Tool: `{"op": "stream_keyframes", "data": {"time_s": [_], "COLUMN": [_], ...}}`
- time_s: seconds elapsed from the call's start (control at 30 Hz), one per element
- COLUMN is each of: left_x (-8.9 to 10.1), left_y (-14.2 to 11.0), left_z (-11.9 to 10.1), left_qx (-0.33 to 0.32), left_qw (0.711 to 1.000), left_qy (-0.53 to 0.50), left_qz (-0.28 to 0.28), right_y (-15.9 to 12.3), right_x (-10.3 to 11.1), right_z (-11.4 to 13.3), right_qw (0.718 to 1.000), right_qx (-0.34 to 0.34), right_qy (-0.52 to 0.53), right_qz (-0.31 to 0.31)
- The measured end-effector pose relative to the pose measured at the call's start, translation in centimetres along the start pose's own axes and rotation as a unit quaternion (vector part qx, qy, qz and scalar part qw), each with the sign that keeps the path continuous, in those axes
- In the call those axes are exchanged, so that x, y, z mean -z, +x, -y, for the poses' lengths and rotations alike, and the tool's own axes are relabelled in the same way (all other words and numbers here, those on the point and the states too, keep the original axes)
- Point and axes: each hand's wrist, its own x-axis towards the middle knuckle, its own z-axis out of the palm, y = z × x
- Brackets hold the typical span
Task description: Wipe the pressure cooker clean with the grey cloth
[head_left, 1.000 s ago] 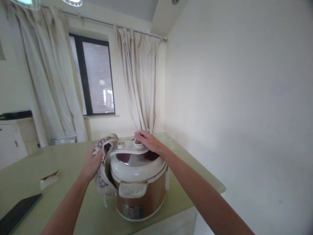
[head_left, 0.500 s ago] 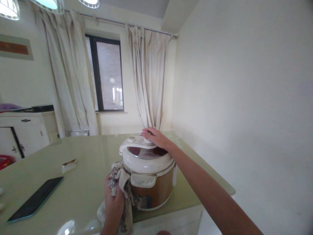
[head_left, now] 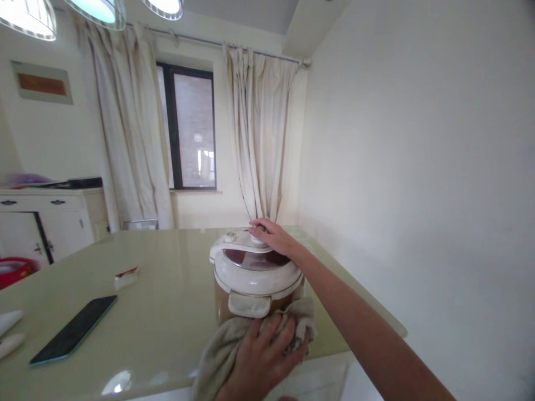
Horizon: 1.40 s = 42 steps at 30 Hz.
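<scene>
An electric pressure cooker with a white lid and a brown body stands near the front edge of the table. My right hand lies over the knob on top of the lid, its fingers curled around it. In front of the cooker, below its white side handle, my left hand presses a crumpled grey cloth against the body. The fingers are bent over the cloth, which hangs down to the left and hides the cooker's lower front.
On the glossy green tabletop a dark phone-like slab lies at the left. Beyond it is a small white packet. White objects sit at the left edge. A wall rises close on the right.
My left hand has moved the cloth from the cooker's left side round to its front, towards the right. The right hand stays on the lid knob. The view has shifted slightly left.
</scene>
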Motion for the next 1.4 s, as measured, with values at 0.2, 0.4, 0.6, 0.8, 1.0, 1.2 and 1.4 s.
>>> {"op": "stream_keyframes", "data": {"time_s": [0.2,0.4,0.6,0.8,1.0,1.2,1.4], "left_x": [1.8,0.0,-2.4,2.1,6.2,2.9,5.0], "left_y": [-4.0,-9.1,-9.3,-2.0,9.8,14.5,10.0], "left_z": [5.0,5.7,6.7,12.8,10.7,4.3,5.4], "left_qx": [0.021,0.207,0.531,0.581,0.172,-0.119,-0.063], "left_qw": [0.999,0.967,0.828,0.765,0.949,0.969,0.987], "left_qy": [-0.017,-0.083,-0.107,-0.243,-0.234,-0.108,-0.089], "left_qz": [-0.047,-0.127,-0.148,-0.135,0.126,0.188,0.115], "right_y": [-0.2,-0.4,-0.2,-0.1,0.3,-0.1,0.0], "right_x": [0.3,0.5,0.3,0.2,0.4,0.9,0.7], "right_z": [0.0,0.4,0.1,0.3,0.4,-0.2,-0.4], "right_qw": [1.000,1.000,1.000,1.000,0.995,0.968,0.970], "right_qx": [-0.008,-0.011,-0.008,-0.003,-0.009,-0.094,-0.076], "right_qy": [0.008,0.013,0.011,0.017,0.101,0.217,0.213], "right_qz": [0.001,0.005,0.001,0.004,-0.018,-0.081,-0.094]}}
